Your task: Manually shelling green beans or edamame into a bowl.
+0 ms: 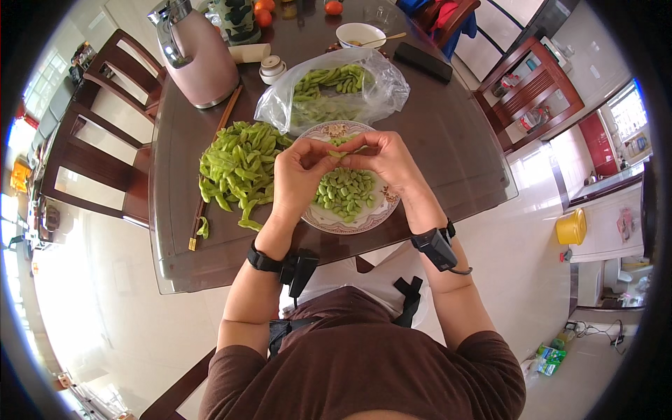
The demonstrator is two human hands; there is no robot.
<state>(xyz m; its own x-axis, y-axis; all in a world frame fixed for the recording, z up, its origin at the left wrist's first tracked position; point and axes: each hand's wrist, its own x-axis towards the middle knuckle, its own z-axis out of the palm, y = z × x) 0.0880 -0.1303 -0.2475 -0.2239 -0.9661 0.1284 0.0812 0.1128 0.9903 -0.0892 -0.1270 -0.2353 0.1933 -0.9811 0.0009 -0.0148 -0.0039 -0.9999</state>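
Note:
My left hand (302, 176) and my right hand (380, 157) meet above a patterned plate (346, 227), pinching one green bean pod (337, 154) between their fingertips. Shelled green beans (346, 191) lie in a heap on the plate under my hands. To the left, beside my left hand, is a pile of bean pods or husks (241, 163); I cannot tell which. A clear plastic bag (386, 94) behind the plate holds more green pods (328, 84).
Wooden chopsticks (197, 226) lie left of the pile, near a single pod (203, 228). Farther back stand a pink thermal jug (202, 63), a small white jar (272, 71), a white bowl (362, 32) with a spoon, and a black case (423, 62). Chairs flank the glass-topped table (462, 178).

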